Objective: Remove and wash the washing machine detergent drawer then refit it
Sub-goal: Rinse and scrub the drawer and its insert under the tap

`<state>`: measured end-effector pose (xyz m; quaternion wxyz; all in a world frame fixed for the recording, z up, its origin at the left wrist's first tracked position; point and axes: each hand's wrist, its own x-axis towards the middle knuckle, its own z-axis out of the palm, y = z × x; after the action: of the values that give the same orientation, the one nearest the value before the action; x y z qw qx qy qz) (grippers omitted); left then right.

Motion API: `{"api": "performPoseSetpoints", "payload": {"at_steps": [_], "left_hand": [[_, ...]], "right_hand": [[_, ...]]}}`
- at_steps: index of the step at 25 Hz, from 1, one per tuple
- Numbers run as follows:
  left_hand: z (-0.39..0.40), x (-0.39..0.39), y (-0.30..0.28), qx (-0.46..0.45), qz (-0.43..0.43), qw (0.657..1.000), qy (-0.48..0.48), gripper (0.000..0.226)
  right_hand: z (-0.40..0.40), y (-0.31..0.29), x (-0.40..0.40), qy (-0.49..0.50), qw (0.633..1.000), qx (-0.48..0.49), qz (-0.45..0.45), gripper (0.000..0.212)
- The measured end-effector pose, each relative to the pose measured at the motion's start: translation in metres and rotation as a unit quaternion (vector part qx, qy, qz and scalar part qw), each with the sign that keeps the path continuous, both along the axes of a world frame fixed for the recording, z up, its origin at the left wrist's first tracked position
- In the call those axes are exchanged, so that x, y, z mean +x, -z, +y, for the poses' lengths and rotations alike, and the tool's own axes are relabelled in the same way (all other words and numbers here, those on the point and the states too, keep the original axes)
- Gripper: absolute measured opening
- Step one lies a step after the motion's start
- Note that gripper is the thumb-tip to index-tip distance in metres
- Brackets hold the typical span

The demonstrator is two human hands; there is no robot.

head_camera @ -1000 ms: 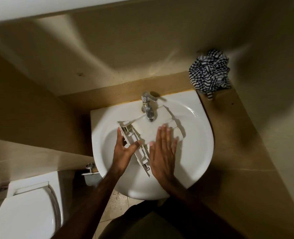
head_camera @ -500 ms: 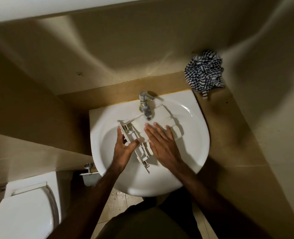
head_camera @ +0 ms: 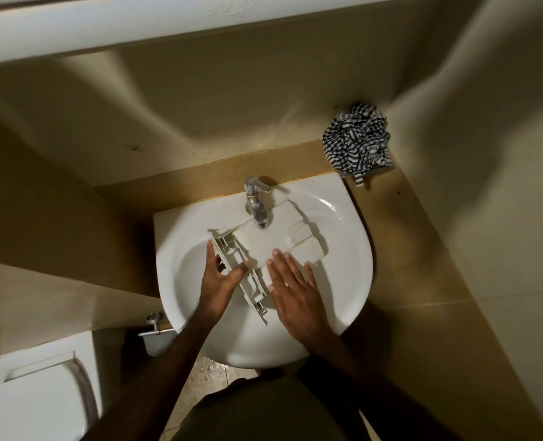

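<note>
The white detergent drawer (head_camera: 273, 237) lies upside down across the white sink (head_camera: 343, 281), its smooth underside facing up below the chrome tap (head_camera: 257, 203). The drawer's ribbed front panel (head_camera: 241, 275) runs diagonally toward me. My left hand (head_camera: 221, 281) grips that front panel, with the thumb over its edge. My right hand (head_camera: 295, 288) rests flat with spread fingers on the drawer's underside, just right of the panel. I cannot tell whether water is running from the tap.
A crumpled black-and-white striped cloth (head_camera: 357, 143) sits on the brown counter (head_camera: 423, 265) in the back right corner. A white toilet (head_camera: 34, 396) stands at the lower left. Walls close in behind and on both sides of the sink.
My right hand slid across the drawer's underside, first toward the left, then back to the lower right. My left hand kept its grip on the front panel.
</note>
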<state>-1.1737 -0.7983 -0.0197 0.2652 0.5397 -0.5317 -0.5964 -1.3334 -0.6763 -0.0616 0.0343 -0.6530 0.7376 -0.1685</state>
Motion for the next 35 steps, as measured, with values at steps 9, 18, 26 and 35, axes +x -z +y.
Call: {"api": "performPoseSetpoints", "payload": {"at_steps": [9,18,26,35], "left_hand": [[-0.001,-0.001,0.004,0.003,0.008,1.0,-0.001,0.09],[0.001,-0.002,0.0,0.0,-0.004,1.0,-0.003,0.098],[0.001,-0.004,0.0,0.005,0.002,1.0,-0.006,0.097],[0.001,-0.006,0.001,0.003,-0.001,1.0,-0.008,0.094]], "right_hand": [[-0.007,-0.012,-0.008,0.035,0.998,-0.025,-0.037,0.041],[-0.022,-0.004,-0.018,0.058,0.998,0.002,-0.005,0.059],[0.006,0.005,0.0,0.051,0.999,0.003,-0.011,0.06],[-0.026,-0.021,0.0,0.109,0.992,0.006,-0.066,0.052]]}}
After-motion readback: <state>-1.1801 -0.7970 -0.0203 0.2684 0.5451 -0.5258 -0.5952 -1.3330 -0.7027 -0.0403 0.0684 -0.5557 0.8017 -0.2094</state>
